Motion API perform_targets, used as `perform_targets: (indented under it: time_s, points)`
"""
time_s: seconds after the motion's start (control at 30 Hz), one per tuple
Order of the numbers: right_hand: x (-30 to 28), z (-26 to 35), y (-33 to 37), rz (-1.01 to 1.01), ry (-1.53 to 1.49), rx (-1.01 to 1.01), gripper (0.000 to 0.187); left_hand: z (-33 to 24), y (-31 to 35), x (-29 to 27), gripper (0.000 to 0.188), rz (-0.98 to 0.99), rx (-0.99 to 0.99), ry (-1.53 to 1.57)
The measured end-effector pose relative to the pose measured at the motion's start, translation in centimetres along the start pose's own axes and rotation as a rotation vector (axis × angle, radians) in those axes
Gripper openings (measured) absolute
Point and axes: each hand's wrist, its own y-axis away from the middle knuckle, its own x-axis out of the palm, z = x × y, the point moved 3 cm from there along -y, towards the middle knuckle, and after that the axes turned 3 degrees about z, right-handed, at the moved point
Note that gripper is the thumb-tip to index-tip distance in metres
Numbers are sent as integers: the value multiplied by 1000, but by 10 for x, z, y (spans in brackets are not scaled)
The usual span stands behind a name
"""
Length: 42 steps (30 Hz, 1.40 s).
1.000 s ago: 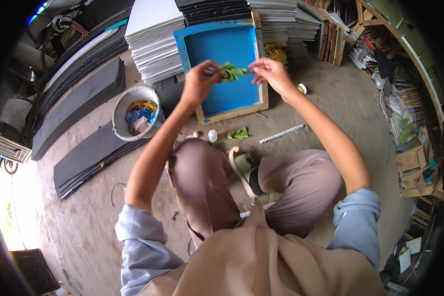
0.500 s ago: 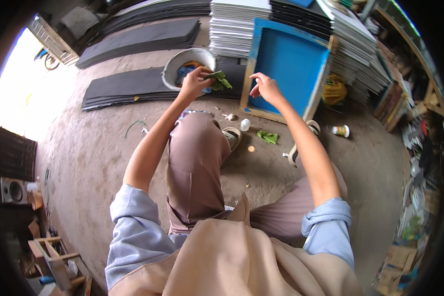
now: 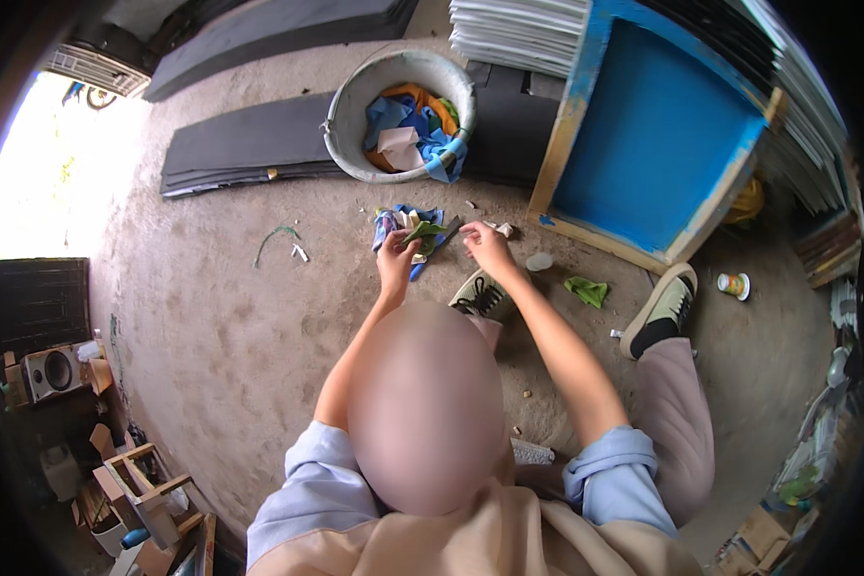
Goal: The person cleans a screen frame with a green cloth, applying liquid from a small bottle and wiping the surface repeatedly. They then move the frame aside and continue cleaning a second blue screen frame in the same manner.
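Note:
My left hand (image 3: 395,267) pinches a small green cloth scrap (image 3: 424,233) above the floor. Beside it, my right hand (image 3: 491,250) has its fingers apart, and I see nothing held in it. Between and just beyond the hands lie crumpled blue patterned cloths (image 3: 386,228) and a slim tool with a dark blade (image 3: 448,231) and what looks like a blue handle, partly hidden by the left hand and the scrap. Past them stands a grey bucket (image 3: 344,120) holding orange, blue and pale rags (image 3: 399,147). Another green cloth (image 3: 586,291) lies right of my hands.
A blue panel in a wooden frame (image 3: 658,134) leans at the far right against stacked sheets (image 3: 518,34). Black flat sheets (image 3: 245,139) lie behind the bucket. A small clear container (image 3: 540,261), my shoes (image 3: 662,309) and a paper cup (image 3: 734,285) are on the floor.
The view has tipped downward, bringing the bucket and floor scraps more into sight. Both hands have come lower and nearer each other, the left still with the green scrap. My right foot has shifted outward.

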Motion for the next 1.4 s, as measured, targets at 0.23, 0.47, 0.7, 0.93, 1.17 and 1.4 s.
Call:
perform_targets:
  time_s: [0.23,0.47,0.7,0.93,1.17,1.4]
  points:
    - [70,-38,-33,-14,-7,-138,41,27,-4,-4,52,-112,291,-474]
    - [-43,27,52,-235,-151,-140,21,-25,23,32,46,137,517,-598]
    - [-194,-94,156,-762,330,115,23,-62,24,145,45,656,713,-367]
    - [-168,-80,128,-529,763,-153,28,-57,34,172,41,627,748,-451]
    - [-213,-20,115,-425,153,-104,16,-106,51,186,21,634,563,-181]
    - [-254,164,148,-246,222,-245,15,-232,100,233,47,818,651,-186]
